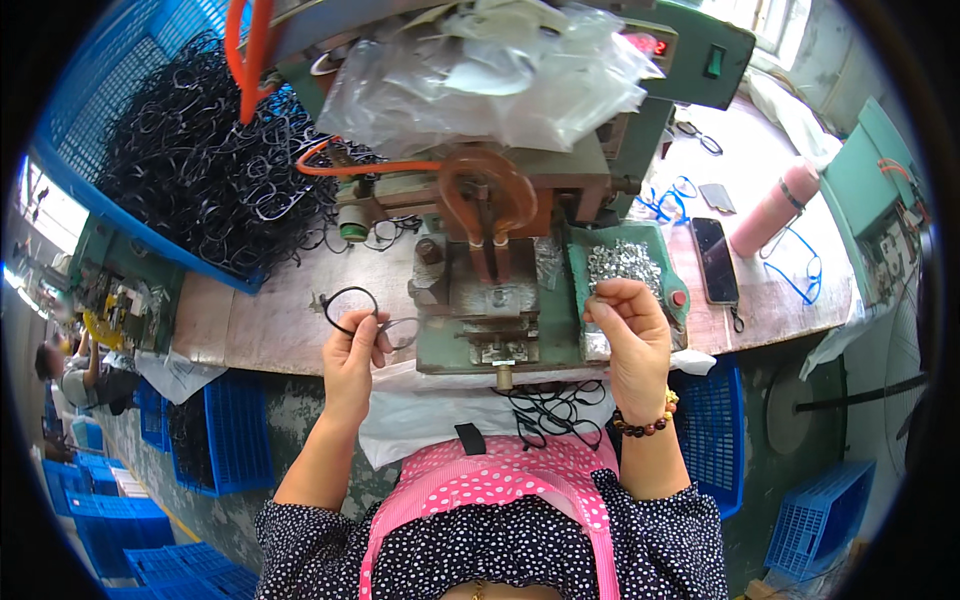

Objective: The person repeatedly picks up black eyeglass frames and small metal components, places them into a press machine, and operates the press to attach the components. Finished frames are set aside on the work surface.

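Note:
In my left hand is a black eyeglass frame, pinched between thumb and fingers. The hand is left of the green press machine, whose metal jig lies below two copper-coloured prongs. My right hand has its thumb and forefinger closed together at the near side of small shiny metal pieces, heaped in a green tray. Whatever those fingertips hold is too small to make out. Several black eyeglass frames rest on the white cloth over my lap.
A blue crate full of tangled black frames stands at the left. To the right are a phone, a pink bottle and blue frames. Plastic bags cover the machine's top. Orange hoses run to the prongs.

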`<action>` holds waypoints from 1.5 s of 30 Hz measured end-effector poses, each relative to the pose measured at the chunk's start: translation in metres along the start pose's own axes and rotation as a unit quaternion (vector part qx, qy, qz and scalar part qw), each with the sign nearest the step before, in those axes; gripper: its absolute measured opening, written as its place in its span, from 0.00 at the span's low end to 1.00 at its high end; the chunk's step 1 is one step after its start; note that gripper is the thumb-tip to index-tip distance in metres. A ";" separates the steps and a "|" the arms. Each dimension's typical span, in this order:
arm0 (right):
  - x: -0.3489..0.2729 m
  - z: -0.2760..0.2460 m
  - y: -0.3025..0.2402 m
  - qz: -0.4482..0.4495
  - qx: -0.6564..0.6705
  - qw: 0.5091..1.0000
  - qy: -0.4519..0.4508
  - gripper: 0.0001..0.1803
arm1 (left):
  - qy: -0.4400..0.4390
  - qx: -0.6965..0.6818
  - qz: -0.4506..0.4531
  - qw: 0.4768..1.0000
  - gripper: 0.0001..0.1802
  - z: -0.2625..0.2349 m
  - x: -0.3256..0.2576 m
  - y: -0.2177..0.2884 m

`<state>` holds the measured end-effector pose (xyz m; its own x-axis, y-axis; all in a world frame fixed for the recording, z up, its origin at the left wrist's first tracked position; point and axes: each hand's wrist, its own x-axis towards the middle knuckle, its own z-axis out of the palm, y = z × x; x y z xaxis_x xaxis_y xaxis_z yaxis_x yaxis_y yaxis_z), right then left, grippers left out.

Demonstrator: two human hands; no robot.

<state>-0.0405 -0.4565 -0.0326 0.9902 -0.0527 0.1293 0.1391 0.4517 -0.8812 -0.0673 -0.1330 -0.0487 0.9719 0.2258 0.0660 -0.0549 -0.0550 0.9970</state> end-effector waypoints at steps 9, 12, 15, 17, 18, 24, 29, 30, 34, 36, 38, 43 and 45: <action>0.003 0.012 -0.005 0.005 0.020 0.999 -0.034 0.07 | 0.000 -0.050 0.033 0.998 0.12 0.012 -0.009 0.042; 0.007 0.024 -0.005 -0.039 -0.033 0.997 -0.052 0.08 | -0.019 -0.081 0.109 0.990 0.10 0.019 -0.006 0.069; 0.012 0.042 0.000 -0.140 -0.140 0.978 -0.065 0.08 | -0.034 -0.116 0.174 0.977 0.10 0.031 -0.004 0.096; 0.016 0.053 0.006 -0.210 -0.203 0.954 -0.061 0.08 | -0.028 -0.144 0.197 0.969 0.10 0.041 0.000 0.109; 0.019 0.060 0.011 -0.241 -0.217 0.945 -0.037 0.11 | -0.011 -0.163 0.199 0.966 0.10 0.047 0.002 0.112; 0.022 0.070 0.018 -0.249 -0.246 0.935 -0.056 0.13 | -0.011 -0.110 0.233 0.966 0.11 0.058 0.026 0.119; 0.013 0.082 0.016 -0.097 -0.104 0.988 -0.057 0.25 | -0.006 -0.105 0.246 0.964 0.12 0.058 0.026 0.115; 0.014 0.082 0.015 -0.096 -0.119 0.986 -0.064 0.28 | -0.008 -0.104 0.248 0.963 0.12 0.058 0.026 0.115; 0.013 0.084 0.011 -0.055 -0.097 0.991 -0.068 0.30 | -0.019 -0.111 0.249 0.962 0.12 0.057 0.027 0.114; 0.016 0.085 0.010 -0.066 -0.092 0.991 -0.076 0.30 | -0.028 -0.106 0.247 0.963 0.11 0.057 0.025 0.114; 0.018 0.084 0.010 -0.079 -0.101 0.988 -0.087 0.29 | -0.039 -0.088 0.257 0.962 0.10 0.057 0.020 0.113; 0.019 0.076 0.009 -0.085 -0.091 0.987 -0.100 0.26 | -0.123 -0.005 0.291 0.949 0.07 0.067 -0.008 0.108; 0.016 0.068 0.006 -0.093 -0.081 0.989 -0.082 0.24 | -0.156 0.083 0.284 0.942 0.07 0.074 -0.006 0.106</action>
<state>-0.0244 -0.3939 -0.0048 0.9335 0.0302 0.3574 0.3328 0.2983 -0.8946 -0.0618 -0.2118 0.0532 0.8182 -0.1819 0.5454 -0.5748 -0.2385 0.7828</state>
